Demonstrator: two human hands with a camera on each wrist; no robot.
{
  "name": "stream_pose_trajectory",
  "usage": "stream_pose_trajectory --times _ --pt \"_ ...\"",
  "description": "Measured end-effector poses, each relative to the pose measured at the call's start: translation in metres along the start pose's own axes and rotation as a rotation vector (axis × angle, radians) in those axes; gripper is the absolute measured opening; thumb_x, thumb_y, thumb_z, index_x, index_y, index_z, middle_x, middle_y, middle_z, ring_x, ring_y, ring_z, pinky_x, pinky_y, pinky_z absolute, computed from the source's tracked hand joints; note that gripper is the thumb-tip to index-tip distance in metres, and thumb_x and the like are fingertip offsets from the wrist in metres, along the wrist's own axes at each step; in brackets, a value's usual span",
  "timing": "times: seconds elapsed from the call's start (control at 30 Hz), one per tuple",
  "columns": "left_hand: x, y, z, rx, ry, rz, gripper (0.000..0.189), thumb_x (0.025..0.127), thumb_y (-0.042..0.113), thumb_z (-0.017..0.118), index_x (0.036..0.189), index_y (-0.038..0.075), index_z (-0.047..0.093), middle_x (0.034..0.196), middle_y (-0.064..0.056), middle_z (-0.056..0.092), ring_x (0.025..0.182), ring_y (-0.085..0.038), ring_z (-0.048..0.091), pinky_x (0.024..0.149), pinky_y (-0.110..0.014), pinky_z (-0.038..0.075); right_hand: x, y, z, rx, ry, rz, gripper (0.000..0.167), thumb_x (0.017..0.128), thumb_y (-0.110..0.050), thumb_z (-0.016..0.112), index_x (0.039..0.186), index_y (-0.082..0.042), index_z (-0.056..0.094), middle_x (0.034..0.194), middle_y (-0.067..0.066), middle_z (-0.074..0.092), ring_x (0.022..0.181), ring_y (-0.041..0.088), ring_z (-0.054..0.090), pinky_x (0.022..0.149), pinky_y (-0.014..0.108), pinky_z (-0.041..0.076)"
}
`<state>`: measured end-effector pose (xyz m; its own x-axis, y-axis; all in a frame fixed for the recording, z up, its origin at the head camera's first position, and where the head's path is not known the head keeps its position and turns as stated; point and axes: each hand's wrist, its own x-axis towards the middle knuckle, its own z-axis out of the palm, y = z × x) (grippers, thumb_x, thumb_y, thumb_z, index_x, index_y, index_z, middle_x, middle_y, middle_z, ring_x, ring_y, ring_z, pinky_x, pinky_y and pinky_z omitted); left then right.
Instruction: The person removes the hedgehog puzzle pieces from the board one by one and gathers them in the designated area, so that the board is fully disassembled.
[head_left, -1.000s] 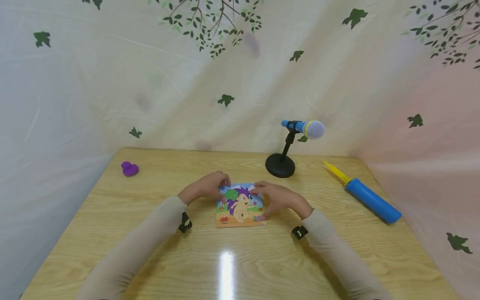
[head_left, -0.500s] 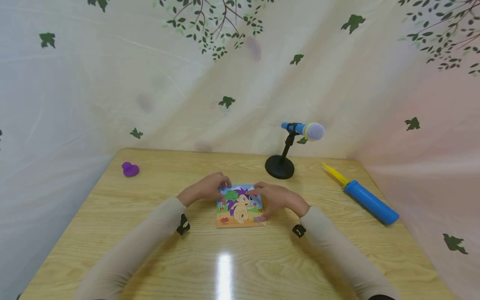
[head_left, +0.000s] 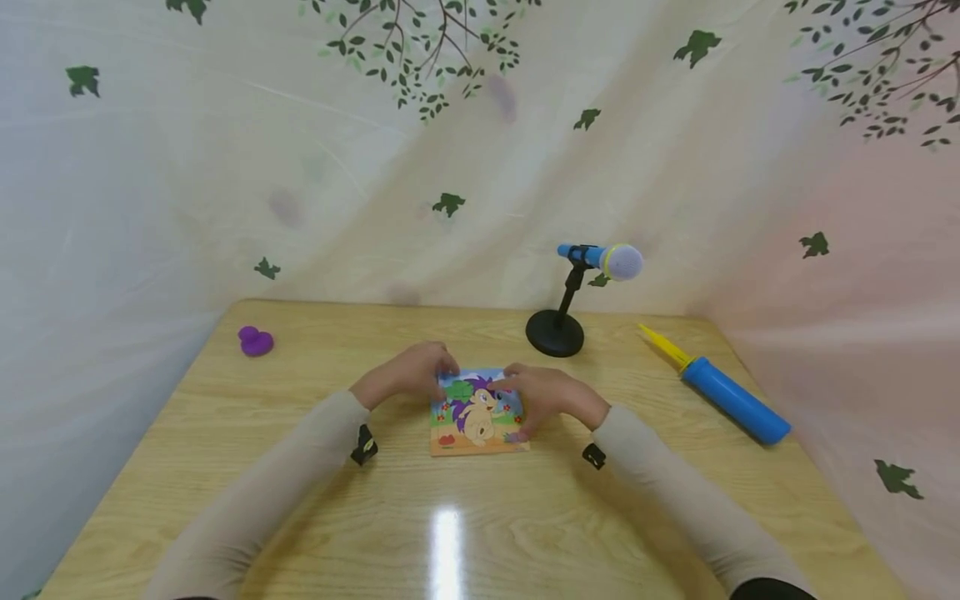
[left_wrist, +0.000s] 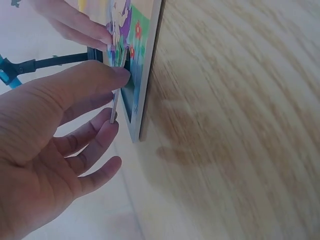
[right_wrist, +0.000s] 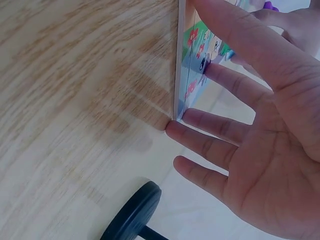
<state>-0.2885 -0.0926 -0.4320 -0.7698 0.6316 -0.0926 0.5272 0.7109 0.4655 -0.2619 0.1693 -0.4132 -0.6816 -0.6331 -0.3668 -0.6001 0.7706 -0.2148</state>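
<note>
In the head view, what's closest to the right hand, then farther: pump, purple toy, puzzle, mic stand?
1. Puzzle, touching the right hand
2. Mic stand, just beyond the hand
3. Pump, off to the right
4. Purple toy, far left

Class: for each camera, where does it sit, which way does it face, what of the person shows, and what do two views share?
Head: worn on the head, facing forward and down over the table; sleeved arms show, left hand and right hand at the puzzle.
Left wrist: on that wrist, facing the left hand pinching a thin piece; part of the right hand shows.
Right wrist: on that wrist, facing the right hand touching the puzzle; part of the left hand shows.
Shared: both wrist views catch the puzzle and black stand.
</note>
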Motion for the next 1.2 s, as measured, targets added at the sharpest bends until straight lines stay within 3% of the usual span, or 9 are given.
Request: stream_pose_trajectory --times 0.17,0.43,0.67,0.8,0.93,1.07,1.2 --pt "0.002 -0.001 0.001 0.02 0.001 -0.008 0.047 0.076 0.01 0.084 0.121 0.001 0.072 0.109 -0.009 0.066 0.1 -0.022 0.062 0.094 -0.039 0.054 0.001 -0.001 -0.001 -0.002 -0.007 0.002 0.093 0.074 -0.041 0.091 0.153 -0.019 0.047 0.158 0.021 0.039 0.134 0.04 0.052 0.106 0.056 0.049" --pt "-0.001 0.004 0.0 0.064 0.079 0.022 0.049 0.07 0.008 0.087 0.117 0.002 0.074 0.105 -0.008 0.066 0.093 -0.019 0.059 0.085 -0.034 0.055 0.003 -0.001 0.0 -0.004 0.001 -0.002 0.092 0.073 -0.04 0.092 0.152 -0.02 0.049 0.157 0.02 0.04 0.133 0.039 0.053 0.105 0.055 0.05" --pt "-0.007 0.002 -0.006 0.07 0.106 0.035 0.049 0.072 0.012 0.087 0.118 0.002 0.073 0.108 -0.009 0.067 0.097 -0.02 0.061 0.088 -0.035 0.056 0.002 -0.002 -0.001 -0.007 -0.007 0.014 0.091 0.074 -0.039 0.092 0.152 -0.023 0.049 0.158 0.019 0.039 0.133 0.039 0.053 0.103 0.056 0.051" --pt "-0.018 -0.005 -0.011 -0.03 0.132 0.017 0.051 0.076 0.013 0.086 0.123 0.001 0.071 0.11 -0.009 0.063 0.1 -0.022 0.062 0.09 -0.036 0.056 0.004 -0.002 0.001 -0.002 -0.012 0.017 0.091 0.075 -0.04 0.091 0.153 -0.023 0.048 0.159 0.019 0.038 0.136 0.04 0.051 0.106 0.057 0.049" --pt "-0.033 -0.013 -0.02 -0.106 0.183 0.048 0.051 0.08 0.01 0.083 0.127 -0.002 0.069 0.111 -0.012 0.061 0.105 -0.029 0.063 0.094 -0.044 0.055 0.004 -0.002 0.002 0.005 -0.007 0.014 0.092 0.074 -0.04 0.091 0.153 -0.021 0.048 0.16 0.019 0.037 0.138 0.041 0.049 0.106 0.058 0.049" --pt "-0.047 -0.025 -0.028 -0.119 0.217 0.097 0.048 0.082 0.006 0.08 0.128 -0.004 0.068 0.11 -0.014 0.061 0.105 -0.032 0.061 0.094 -0.052 0.054 0.004 0.0 0.003 0.009 0.0 0.012 0.091 0.075 -0.04 0.091 0.153 -0.019 0.048 0.159 0.02 0.038 0.137 0.042 0.05 0.105 0.059 0.049" --pt "-0.068 -0.04 -0.036 -0.076 0.227 0.116 0.045 0.082 0.004 0.081 0.125 -0.005 0.069 0.109 -0.015 0.061 0.103 -0.031 0.061 0.094 -0.053 0.054 0.003 0.0 0.003 0.016 0.012 0.0 0.09 0.075 -0.038 0.091 0.152 -0.019 0.049 0.158 0.021 0.039 0.137 0.043 0.05 0.106 0.059 0.048"
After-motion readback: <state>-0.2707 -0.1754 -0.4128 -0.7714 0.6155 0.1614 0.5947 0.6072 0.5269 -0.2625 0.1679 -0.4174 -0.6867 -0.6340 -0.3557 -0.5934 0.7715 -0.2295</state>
